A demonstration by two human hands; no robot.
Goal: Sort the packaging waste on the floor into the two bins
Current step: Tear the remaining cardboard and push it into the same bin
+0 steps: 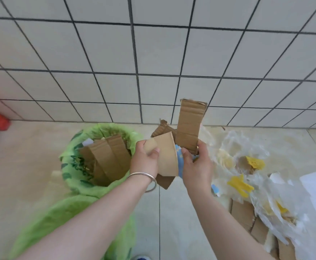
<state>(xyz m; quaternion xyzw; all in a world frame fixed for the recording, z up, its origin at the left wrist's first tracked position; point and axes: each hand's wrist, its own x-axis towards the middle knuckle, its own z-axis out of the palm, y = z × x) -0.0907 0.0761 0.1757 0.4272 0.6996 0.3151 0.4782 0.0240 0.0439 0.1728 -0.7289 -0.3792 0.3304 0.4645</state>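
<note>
**Cardboard held beside the green bin, loose plastic close on the right**

Brown cardboard fills both hands in the head view, the only one. The left hand [145, 160] has its thumb and fingers curled round a tan paper cup [167, 156], with flat brown scraps tucked behind and under it. The right hand [197, 166] pinches the lower edge of a tall corrugated cardboard strip [190, 124] that stands upright above the fingers. Both loads hang just right of the green-bagged bin [78, 166], which already holds folded cardboard sheets [106, 156] standing on end. Only this one bin shows; the second is out of view.

Likely trouble: the tall strip is gripped only at its bottom, so it could tip or twist loose on the way across. The sheets standing in the bin crowd its mouth, and a new piece may catch on them or on the slack green liner and slide out onto the floor. The scraps under the cup look loosely stacked and could drop.

Room: the tiled wall [153, 53] is close behind the bin, so clearance lies toward the person. To the right, clear plastic film [238, 147], yellow labels [240, 185] and more flat cardboard [243, 211] cover the floor; bare floor lies between bin and pile.
</note>
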